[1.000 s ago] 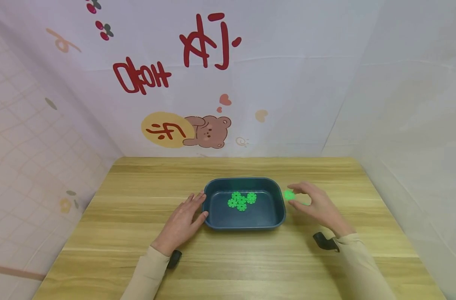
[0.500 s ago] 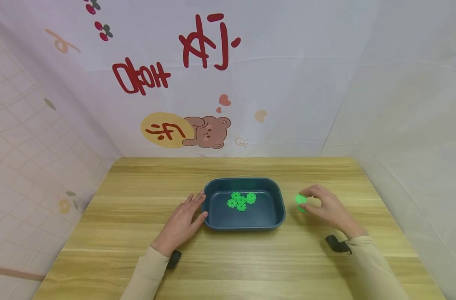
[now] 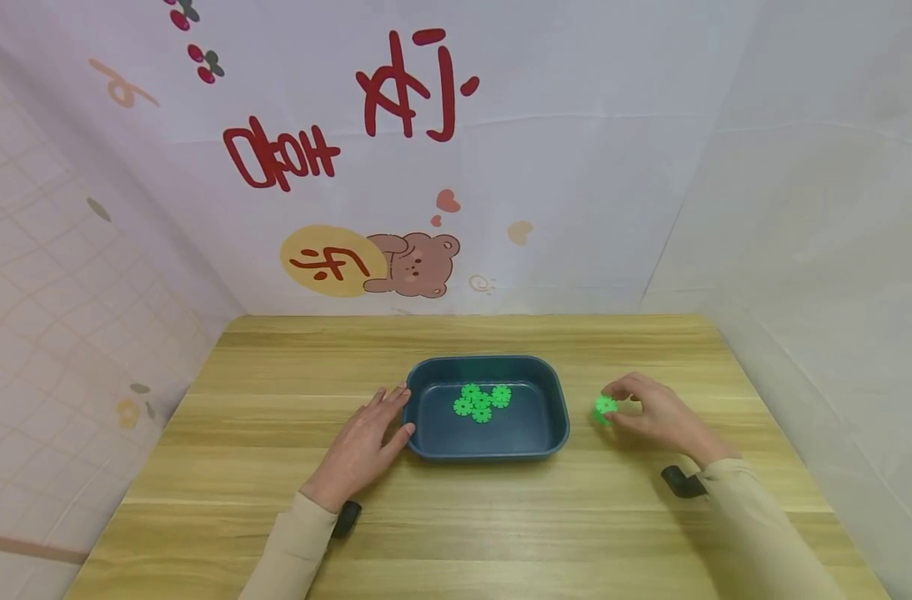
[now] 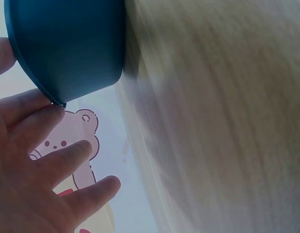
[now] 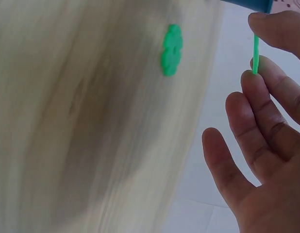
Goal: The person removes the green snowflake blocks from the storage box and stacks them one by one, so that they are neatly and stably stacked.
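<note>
A dark blue rectangular tray point(image 3: 488, 457) stands on the table with several green snowflake-shaped plastic discs point(image 3: 482, 402) lying together inside. At its left end my left hand point(image 3: 362, 446) rests against the rim, fingers extended and spread; in the left wrist view some fingertips touch the tray wall point(image 4: 67, 48). To the right of the tray, my right hand point(image 3: 660, 418) pinches a green disc point(image 3: 606, 403) between thumb and fingertips. The right wrist view shows this held disc point(image 5: 256, 54) edge-on, above another green disc point(image 5: 172, 50) lying flat on the table.
The wooden table point(image 3: 456, 525) meets a white printed cloth wall point(image 3: 576, 208) at the back, with more cloth on both sides. A black wrist-camera mount point(image 3: 683, 482) sits at the right sleeve, and another mount point(image 3: 347, 518) at the left.
My right hand has moved right and slightly down, away from the tray's right end, carrying the pinched green disc over the one on the table. My left hand stays on the rim.
</note>
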`<action>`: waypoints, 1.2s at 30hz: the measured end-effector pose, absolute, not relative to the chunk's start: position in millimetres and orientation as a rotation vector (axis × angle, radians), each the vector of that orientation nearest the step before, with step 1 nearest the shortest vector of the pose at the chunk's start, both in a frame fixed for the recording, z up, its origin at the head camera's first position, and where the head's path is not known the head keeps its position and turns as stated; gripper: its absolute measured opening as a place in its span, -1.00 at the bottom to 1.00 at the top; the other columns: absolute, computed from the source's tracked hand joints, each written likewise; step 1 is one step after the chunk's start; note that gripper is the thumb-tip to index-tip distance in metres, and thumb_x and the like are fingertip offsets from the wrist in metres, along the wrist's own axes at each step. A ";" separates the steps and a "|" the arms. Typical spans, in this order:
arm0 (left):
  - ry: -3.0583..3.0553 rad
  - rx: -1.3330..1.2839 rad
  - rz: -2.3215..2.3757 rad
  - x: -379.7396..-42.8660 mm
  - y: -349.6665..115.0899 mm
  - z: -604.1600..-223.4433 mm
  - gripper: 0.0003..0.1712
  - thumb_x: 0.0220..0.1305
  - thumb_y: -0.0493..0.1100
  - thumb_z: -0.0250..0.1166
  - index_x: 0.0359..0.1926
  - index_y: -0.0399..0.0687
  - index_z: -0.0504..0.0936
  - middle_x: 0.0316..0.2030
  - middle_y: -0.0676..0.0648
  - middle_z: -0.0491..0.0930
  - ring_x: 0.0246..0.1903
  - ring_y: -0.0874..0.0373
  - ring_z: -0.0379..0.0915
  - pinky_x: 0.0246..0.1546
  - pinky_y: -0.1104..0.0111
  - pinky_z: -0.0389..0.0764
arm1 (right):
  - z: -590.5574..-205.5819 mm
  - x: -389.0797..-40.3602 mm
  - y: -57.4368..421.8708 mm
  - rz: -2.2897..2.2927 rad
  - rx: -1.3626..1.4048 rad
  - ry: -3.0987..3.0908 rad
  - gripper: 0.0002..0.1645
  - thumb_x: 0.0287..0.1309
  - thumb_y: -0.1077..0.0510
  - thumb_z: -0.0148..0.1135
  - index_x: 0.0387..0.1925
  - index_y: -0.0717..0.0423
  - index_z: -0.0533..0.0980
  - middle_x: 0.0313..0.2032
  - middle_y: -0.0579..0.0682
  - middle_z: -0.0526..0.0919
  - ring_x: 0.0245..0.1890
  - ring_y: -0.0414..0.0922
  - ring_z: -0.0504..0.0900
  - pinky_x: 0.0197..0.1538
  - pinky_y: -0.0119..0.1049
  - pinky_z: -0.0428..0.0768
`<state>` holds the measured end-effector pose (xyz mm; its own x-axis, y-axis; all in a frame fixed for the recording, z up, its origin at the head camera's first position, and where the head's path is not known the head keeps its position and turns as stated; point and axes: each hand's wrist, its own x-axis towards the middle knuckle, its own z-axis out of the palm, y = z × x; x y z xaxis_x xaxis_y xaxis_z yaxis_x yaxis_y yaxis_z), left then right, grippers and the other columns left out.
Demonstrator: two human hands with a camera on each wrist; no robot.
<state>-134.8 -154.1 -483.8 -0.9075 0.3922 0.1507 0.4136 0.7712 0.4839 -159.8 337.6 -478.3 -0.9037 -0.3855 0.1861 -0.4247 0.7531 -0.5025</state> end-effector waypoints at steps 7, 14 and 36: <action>-2.916 -0.669 -0.808 -134.9 -154.4 -483.3 -0.30 0.54 0.10 0.21 0.52 -0.13 0.37 0.52 -0.11 0.28 0.51 -0.24 0.14 0.40 -0.23 0.28 | -483.1 -167.2 342.7 0.856 0.682 -2.961 -0.69 0.15 0.18 0.53 -0.06 0.06 0.66 -0.12 -0.11 0.68 -0.07 -0.03 0.63 0.02 0.05 0.64; -2.917 -0.667 -0.811 -134.3 -154.2 -483.5 -0.30 0.54 0.10 0.21 0.53 -0.12 0.37 0.53 -0.11 0.27 0.51 -0.23 0.14 0.40 -0.22 0.27 | -487.8 -173.8 345.7 0.854 0.720 -3.030 -0.70 0.14 0.23 0.51 -0.07 0.05 0.68 -0.10 -0.11 0.66 -0.04 -0.01 0.64 0.06 0.05 0.62; -2.921 -0.655 -0.814 -132.7 -152.6 -485.6 -0.30 0.54 0.10 0.21 0.53 -0.13 0.37 0.53 -0.11 0.27 0.52 -0.22 0.12 0.43 -0.21 0.25 | -499.2 -179.8 349.1 0.795 0.802 -3.044 -0.70 0.17 0.16 0.52 -0.05 0.05 0.68 -0.11 -0.15 0.67 -0.05 -0.07 0.64 0.09 0.00 0.62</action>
